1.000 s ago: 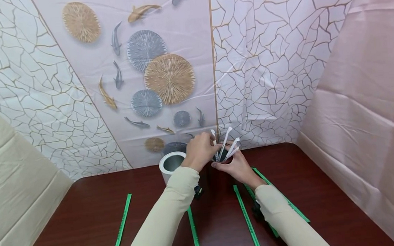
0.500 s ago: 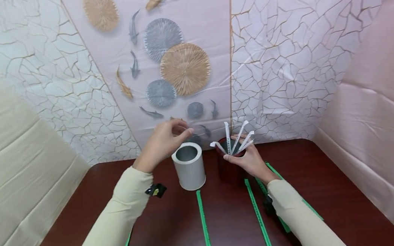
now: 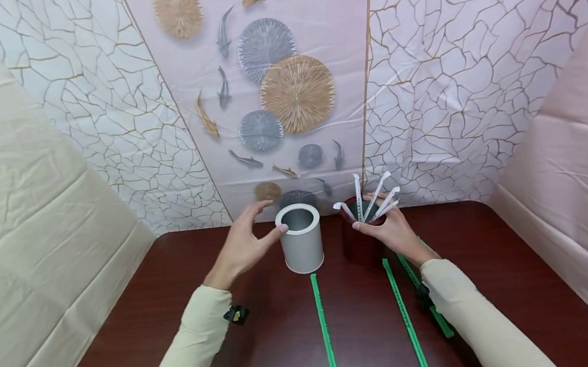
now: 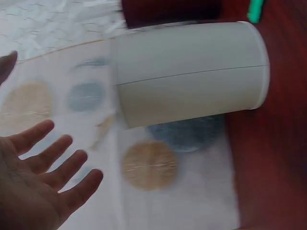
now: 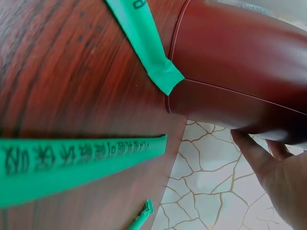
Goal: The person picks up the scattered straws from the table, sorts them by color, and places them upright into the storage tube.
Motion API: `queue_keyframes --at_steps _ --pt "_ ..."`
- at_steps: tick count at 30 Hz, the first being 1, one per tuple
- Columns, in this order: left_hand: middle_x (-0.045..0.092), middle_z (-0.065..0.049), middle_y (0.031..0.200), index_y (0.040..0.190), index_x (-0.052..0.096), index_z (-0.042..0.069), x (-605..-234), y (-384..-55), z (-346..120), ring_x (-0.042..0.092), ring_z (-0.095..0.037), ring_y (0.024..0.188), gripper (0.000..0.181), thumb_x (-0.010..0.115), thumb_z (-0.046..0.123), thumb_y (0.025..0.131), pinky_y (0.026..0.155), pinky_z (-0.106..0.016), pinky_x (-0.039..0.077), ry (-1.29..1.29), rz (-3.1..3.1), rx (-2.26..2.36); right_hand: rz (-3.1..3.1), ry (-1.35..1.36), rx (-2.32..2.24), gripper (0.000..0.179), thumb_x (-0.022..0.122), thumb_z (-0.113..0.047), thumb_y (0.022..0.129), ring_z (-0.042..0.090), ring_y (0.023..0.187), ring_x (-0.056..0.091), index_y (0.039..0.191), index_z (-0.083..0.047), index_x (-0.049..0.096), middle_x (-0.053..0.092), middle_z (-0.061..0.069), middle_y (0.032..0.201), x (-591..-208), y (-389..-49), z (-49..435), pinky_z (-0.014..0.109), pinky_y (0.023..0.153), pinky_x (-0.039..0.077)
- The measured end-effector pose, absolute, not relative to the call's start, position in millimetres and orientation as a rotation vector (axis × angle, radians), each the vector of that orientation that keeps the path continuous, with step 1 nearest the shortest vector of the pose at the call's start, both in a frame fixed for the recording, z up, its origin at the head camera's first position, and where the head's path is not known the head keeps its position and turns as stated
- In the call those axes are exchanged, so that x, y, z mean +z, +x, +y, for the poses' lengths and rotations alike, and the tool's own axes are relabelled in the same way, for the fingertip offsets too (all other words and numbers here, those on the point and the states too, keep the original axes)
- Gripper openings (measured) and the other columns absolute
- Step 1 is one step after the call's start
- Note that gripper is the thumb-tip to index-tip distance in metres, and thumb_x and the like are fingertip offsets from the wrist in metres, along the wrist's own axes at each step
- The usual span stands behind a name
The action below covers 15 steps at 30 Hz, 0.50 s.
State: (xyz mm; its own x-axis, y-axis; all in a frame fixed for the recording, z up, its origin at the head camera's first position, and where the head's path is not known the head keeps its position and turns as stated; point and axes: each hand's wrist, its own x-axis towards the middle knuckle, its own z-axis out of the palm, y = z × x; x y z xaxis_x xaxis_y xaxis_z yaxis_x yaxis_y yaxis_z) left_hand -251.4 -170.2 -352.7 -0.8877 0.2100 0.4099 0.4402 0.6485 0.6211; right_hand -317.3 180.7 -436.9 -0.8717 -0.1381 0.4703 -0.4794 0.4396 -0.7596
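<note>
A dark red cylindrical container stands upright at the back of the table, with several white wrapped straws fanning out of its mouth. My right hand holds this container near its rim, thumb at the near side and fingers round the right. The right wrist view shows the hand against the red wall. To the left stands a pale grey cylindrical container with a white rim, upright. Spread fingers and thumb of my left hand are beside its rim; the left wrist view shows its fingers apart from the wall.
Several green wrapped straws lie on the dark red-brown table: one in front of the grey container, another in front of the red one, more near the right forearm. A patterned cloth hangs behind the table.
My left hand has left the white straws and moved left to the grey container, its fingers spreading. My right hand stays on the red container. The head view has shifted left.
</note>
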Motion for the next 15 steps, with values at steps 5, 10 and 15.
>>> queue_keyframes --at_steps 5,10,15 --pt "0.047 -0.004 0.162 0.156 0.051 0.020 -384 -278 -156 0.041 -0.026 0.151 0.080 0.073 0.062 0.092 0.120 -0.053 0.037 -0.517 -2.635 -1.020 -2.387 0.523 1.405 0.074 0.088 -0.020 0.087 0.039 0.146 0.035 0.149 0.001 0.055 0.038 0.024 0.158 -434 -315 182 0.060 0.117 0.029" --pt "0.042 0.000 0.166 0.158 0.050 0.023 -402 -299 -142 0.037 -0.027 0.154 0.084 0.070 0.068 0.090 0.118 -0.056 0.039 -0.526 -2.687 -0.973 -2.395 0.527 1.418 0.072 0.088 -0.020 0.087 0.038 0.147 0.035 0.148 0.001 0.056 0.039 0.023 0.158 -435 -313 184 0.060 0.117 0.030" --pt "0.043 0.002 0.166 0.156 0.054 0.020 -405 -309 -133 0.039 -0.028 0.153 0.084 0.068 0.069 0.089 0.116 -0.058 0.040 -0.544 -2.682 -0.933 -2.392 0.539 1.428 0.071 0.088 -0.022 0.088 0.037 0.147 0.035 0.148 0.000 0.056 0.041 0.021 0.158 -434 -314 184 0.060 0.117 0.029"
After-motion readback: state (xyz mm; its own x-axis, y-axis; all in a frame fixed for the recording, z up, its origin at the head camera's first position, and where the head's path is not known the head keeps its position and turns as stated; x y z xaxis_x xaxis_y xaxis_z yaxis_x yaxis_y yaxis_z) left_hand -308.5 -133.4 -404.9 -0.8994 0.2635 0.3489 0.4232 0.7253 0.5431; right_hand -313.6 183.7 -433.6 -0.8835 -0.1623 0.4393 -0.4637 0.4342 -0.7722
